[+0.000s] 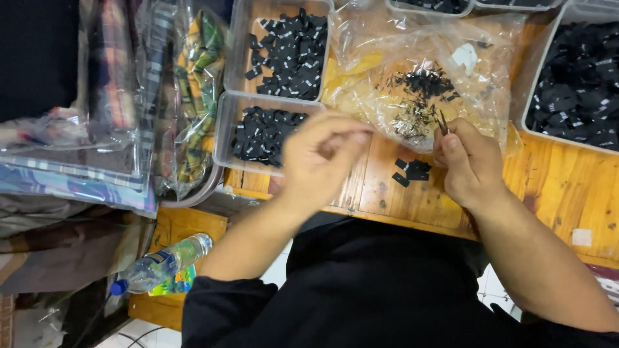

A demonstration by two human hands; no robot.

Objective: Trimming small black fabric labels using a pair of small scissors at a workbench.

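My left hand (pixel 319 161) hovers over the wooden table (pixel 554 187), fingers pinched together beside a clear tub of small black parts (pixel 261 135); whether anything sits between the fingertips I cannot tell. My right hand (pixel 471 161) grips small metal tweezers (pixel 443 122), their tips pointing into a crumpled clear plastic bag (pixel 419 71) that holds tiny black bits. A few small black pieces (pixel 412 171) lie on the wood between my hands.
A second tub of black parts (pixel 290 55) stands behind the first, and a large tub (pixel 577 84) stands at right. Bagged plaid fabric (pixel 116 96) piles up at left. A plastic water bottle (pixel 161 264) lies on a low stool below the table edge.
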